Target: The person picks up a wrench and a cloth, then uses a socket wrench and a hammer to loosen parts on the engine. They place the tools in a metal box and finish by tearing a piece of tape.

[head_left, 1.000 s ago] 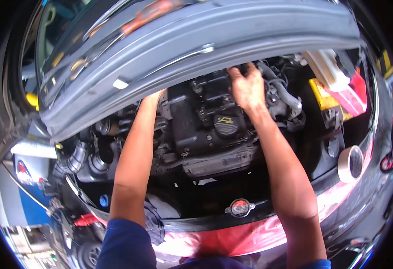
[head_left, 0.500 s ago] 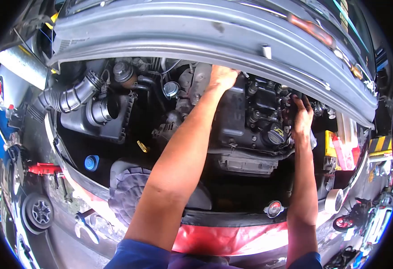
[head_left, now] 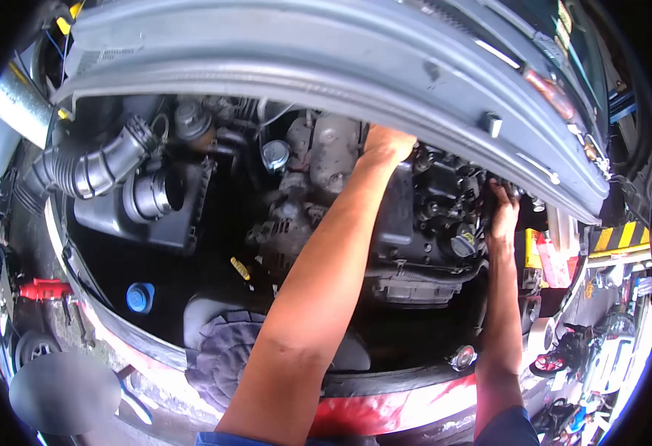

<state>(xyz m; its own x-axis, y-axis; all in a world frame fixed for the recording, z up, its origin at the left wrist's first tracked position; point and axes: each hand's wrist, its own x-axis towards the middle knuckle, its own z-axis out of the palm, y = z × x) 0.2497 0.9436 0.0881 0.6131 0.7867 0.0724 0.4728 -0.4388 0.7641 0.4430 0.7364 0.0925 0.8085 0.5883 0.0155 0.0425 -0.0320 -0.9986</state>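
Raised hood [head_left: 326, 67] spans the top of view. Ribbed air hose [head_left: 88, 167] at left, beside black airbox [head_left: 155, 223]. Blue cap [head_left: 139, 296] low left, yellow dipstick handle [head_left: 240, 269] near it. Radiator cap [head_left: 463, 357] on the front panel. Dark cloth [head_left: 229, 353] draped over red bumper [head_left: 393, 412].

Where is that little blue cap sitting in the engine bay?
In the head view the blue cap sits low on the left side, below the black air intake box and left of the person's left forearm.
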